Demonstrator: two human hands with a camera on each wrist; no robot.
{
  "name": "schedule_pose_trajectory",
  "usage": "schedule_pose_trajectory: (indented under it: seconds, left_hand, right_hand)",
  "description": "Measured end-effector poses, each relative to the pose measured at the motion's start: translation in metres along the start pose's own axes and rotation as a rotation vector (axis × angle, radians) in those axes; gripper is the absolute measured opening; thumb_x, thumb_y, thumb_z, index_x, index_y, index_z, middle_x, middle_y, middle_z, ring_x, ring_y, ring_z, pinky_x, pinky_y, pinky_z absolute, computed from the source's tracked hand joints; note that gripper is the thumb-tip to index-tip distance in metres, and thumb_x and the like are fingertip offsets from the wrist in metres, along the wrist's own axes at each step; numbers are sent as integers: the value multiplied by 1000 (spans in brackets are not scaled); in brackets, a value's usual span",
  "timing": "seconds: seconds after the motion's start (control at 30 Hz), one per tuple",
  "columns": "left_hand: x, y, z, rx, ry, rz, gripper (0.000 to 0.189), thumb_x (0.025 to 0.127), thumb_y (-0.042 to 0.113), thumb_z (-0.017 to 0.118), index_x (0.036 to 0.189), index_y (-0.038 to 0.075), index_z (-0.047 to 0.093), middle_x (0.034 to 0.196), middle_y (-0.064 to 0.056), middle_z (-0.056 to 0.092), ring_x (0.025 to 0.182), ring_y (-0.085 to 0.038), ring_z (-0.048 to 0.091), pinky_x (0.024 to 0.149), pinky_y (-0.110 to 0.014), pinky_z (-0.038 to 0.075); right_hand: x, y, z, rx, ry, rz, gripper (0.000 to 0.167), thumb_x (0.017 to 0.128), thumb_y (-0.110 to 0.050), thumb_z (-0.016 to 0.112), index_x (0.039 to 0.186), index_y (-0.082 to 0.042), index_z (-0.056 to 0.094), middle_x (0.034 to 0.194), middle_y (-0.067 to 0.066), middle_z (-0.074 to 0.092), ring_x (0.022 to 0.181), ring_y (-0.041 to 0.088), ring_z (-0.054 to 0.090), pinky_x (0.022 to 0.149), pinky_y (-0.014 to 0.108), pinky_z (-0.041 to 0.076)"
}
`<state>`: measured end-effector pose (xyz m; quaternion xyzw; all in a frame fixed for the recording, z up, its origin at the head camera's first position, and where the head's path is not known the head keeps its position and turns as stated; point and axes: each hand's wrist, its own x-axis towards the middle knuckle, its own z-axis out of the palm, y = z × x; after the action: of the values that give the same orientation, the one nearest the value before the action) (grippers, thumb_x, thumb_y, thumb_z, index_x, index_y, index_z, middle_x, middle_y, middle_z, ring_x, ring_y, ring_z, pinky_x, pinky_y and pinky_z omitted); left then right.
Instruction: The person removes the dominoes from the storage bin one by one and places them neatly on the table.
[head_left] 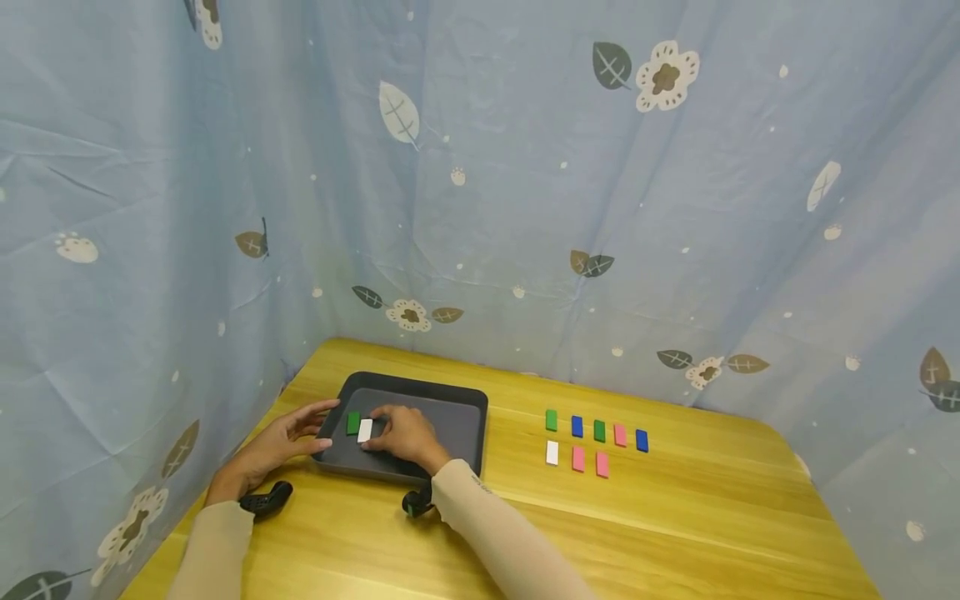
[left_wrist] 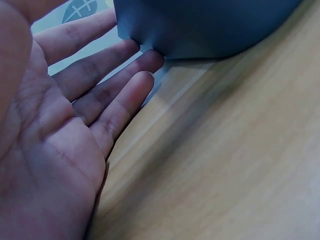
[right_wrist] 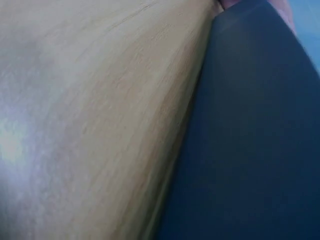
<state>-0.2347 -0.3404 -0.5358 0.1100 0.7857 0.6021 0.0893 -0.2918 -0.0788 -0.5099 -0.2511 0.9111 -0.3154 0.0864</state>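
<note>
In the head view a dark grey tray (head_left: 450, 389) lies at the left of the table. My right hand (head_left: 408, 433) reaches into it, thumb and forefinger pinching a white rectangular block (head_left: 365, 430) by its ends. Right beside that block, on its left, lies a green block (head_left: 353, 423) on the tray floor. My left hand (head_left: 281, 437) is at the tray's left end, thumb at the rim. The left wrist view shows its fairly straight fingers (left_wrist: 100, 72) against the tray's outer wall (left_wrist: 200, 25). Only the tray's side and the table fill most of the right wrist view.
Right of the tray, two rows of blocks lie on the wooden table (head_left: 675, 517): green, blue and pink (head_left: 620, 435) ones behind, a white one (head_left: 552, 452) and two pink ones in front. A patterned blue curtain (head_left: 510, 208) hangs behind and at both sides.
</note>
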Motion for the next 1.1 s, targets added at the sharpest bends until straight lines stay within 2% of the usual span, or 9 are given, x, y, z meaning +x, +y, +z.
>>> schedule_pose_trajectory:
  seconds: [0.1,0.43,0.67,0.9,1.1]
  left_hand:
    - [0,0,2,-11,-13,-9,70,100,18,70,161,16,37,161,-21,30,132,-43,43,92,-45,51]
    - [2,0,2,-4,-11,-21,69,100,19,70,161,21,36,163,-18,27,137,-45,38,95,-46,48]
    - [5,-1,0,-7,2,-18,69,100,20,71,160,22,38,163,-15,28,137,-45,39,95,-47,49]
    - [4,-1,-1,25,9,1,68,100,19,70,160,19,38,162,-18,30,133,-43,42,95,-47,48]
    - [1,-2,-1,26,1,19,67,100,17,69,160,16,38,160,-21,32,133,-47,41,96,-50,48]
  right_hand:
    - [-1,1,1,-37,6,-10,51,83,-39,88,129,-23,73,64,-16,59,56,2,54,54,23,43]
    - [-2,2,-1,-48,26,-11,45,83,-39,88,124,-22,76,65,-17,61,57,1,54,54,23,44]
    - [-1,2,-5,52,14,-21,44,86,-32,86,126,-15,74,66,-14,61,54,4,57,53,22,46]
    - [-5,6,-17,145,-19,-82,43,88,-26,85,126,-10,72,66,-12,64,52,8,62,54,22,51]
    - [-12,12,-31,151,-38,-144,43,91,-26,82,130,-11,70,66,-7,67,53,14,65,59,21,53]
